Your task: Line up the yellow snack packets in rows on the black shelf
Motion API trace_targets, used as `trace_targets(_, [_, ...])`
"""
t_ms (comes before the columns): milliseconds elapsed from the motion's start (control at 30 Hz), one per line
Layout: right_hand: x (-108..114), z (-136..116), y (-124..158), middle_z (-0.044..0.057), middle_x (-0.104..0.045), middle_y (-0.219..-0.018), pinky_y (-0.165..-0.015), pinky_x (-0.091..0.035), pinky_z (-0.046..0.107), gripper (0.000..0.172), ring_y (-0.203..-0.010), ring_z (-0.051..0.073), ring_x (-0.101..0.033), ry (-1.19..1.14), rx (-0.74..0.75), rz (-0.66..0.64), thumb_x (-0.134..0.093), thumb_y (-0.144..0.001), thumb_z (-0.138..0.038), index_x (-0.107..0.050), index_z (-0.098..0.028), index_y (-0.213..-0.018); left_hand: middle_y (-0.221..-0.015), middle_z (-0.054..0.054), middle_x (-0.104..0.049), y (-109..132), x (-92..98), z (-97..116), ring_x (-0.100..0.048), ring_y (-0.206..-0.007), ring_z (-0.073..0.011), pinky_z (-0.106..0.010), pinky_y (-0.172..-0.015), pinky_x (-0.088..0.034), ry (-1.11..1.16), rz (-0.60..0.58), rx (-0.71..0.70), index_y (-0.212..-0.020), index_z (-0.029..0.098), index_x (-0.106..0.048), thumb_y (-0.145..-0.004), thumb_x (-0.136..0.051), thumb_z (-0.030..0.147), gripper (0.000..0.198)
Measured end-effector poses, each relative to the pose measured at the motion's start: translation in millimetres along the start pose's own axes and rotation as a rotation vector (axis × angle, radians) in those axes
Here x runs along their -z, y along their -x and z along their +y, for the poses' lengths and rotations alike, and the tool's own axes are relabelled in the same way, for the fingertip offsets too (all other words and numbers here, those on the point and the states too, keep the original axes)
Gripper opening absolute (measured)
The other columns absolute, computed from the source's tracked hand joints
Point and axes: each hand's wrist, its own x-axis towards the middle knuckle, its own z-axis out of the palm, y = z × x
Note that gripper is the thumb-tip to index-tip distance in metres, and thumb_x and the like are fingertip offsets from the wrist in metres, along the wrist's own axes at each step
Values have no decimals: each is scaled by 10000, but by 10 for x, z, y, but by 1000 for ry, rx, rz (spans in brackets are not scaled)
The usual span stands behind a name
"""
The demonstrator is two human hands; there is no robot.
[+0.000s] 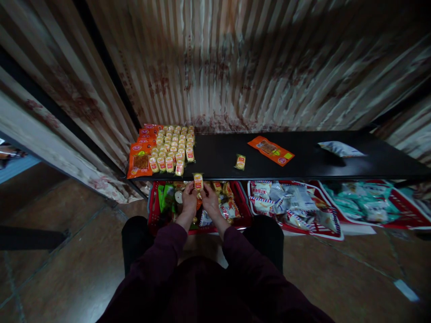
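Between my left hand (189, 197) and my right hand (210, 199) is a small yellow wrapped snack cake (198, 181), held upright by its lower sides at the shelf's front edge. Both hands have their fingers closed on it. To the left, rows of matching yellow snack packs (172, 147) stand on the black shelf (215, 154), beside a line of orange snack packets (140, 157). One more yellow pack (240, 162) lies alone to the right of my hands. Below them sits a red basket (154, 211) of mixed packaged snacks, partly hidden by my forearms.
An orange packet (271, 150) and a white-and-blue packet (340, 149) lie further right on the shelf. Under it stand a basket of white packets (292, 202) and a basket of green packets (367, 202). A pleated curtain (215, 67) hangs behind; dark posts (104, 58) flank the left.
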Motion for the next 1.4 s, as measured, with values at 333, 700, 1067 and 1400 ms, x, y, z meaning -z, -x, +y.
trace_targets(333, [-101, -102, -311, 63, -687, -1021, -876, -485, 351, 323, -946, 196, -630, 38, 47, 49, -473, -806, -204, -604, -224, -1100, -926, -49, -657, -309, -104, 108, -599, -899, -140, -320, -928, -430, -97, 11, -163, -874, 175, -611, -685, -502, 1, 279])
trace_targets(700, [-217, -176, -632, 73, -668, -1080, -903, -460, 338, 312, -967, 190, -620, 48, 44, 38, -477, -801, -171, -583, -207, -1092, -930, -61, -641, -600, -204, 170, -579, -877, -158, -332, -904, -433, -184, 57, -257, -895, 168, -636, -694, -508, 33, 273])
trace_targets(1067, [-262, -139, -774, 77, -672, -1047, -884, -463, 338, 318, -944, 196, -618, 47, 63, 32, -459, -800, -190, -577, -192, -1096, -953, -59, -637, -651, -238, 251, -538, -998, -192, -365, -1014, -346, -200, 97, -229, -853, 198, -679, -671, -508, 32, 300])
trace_targets(1400, [-346, -77, -966, 87, -679, -1023, -828, -480, 323, 307, -878, 193, -636, 117, 57, 7, -471, -803, -206, -578, -175, -1089, -1064, -65, -645, -722, -250, 183, -528, -1078, -207, -355, -1046, -312, -191, 99, -198, -923, 205, -678, -693, -526, 57, 313])
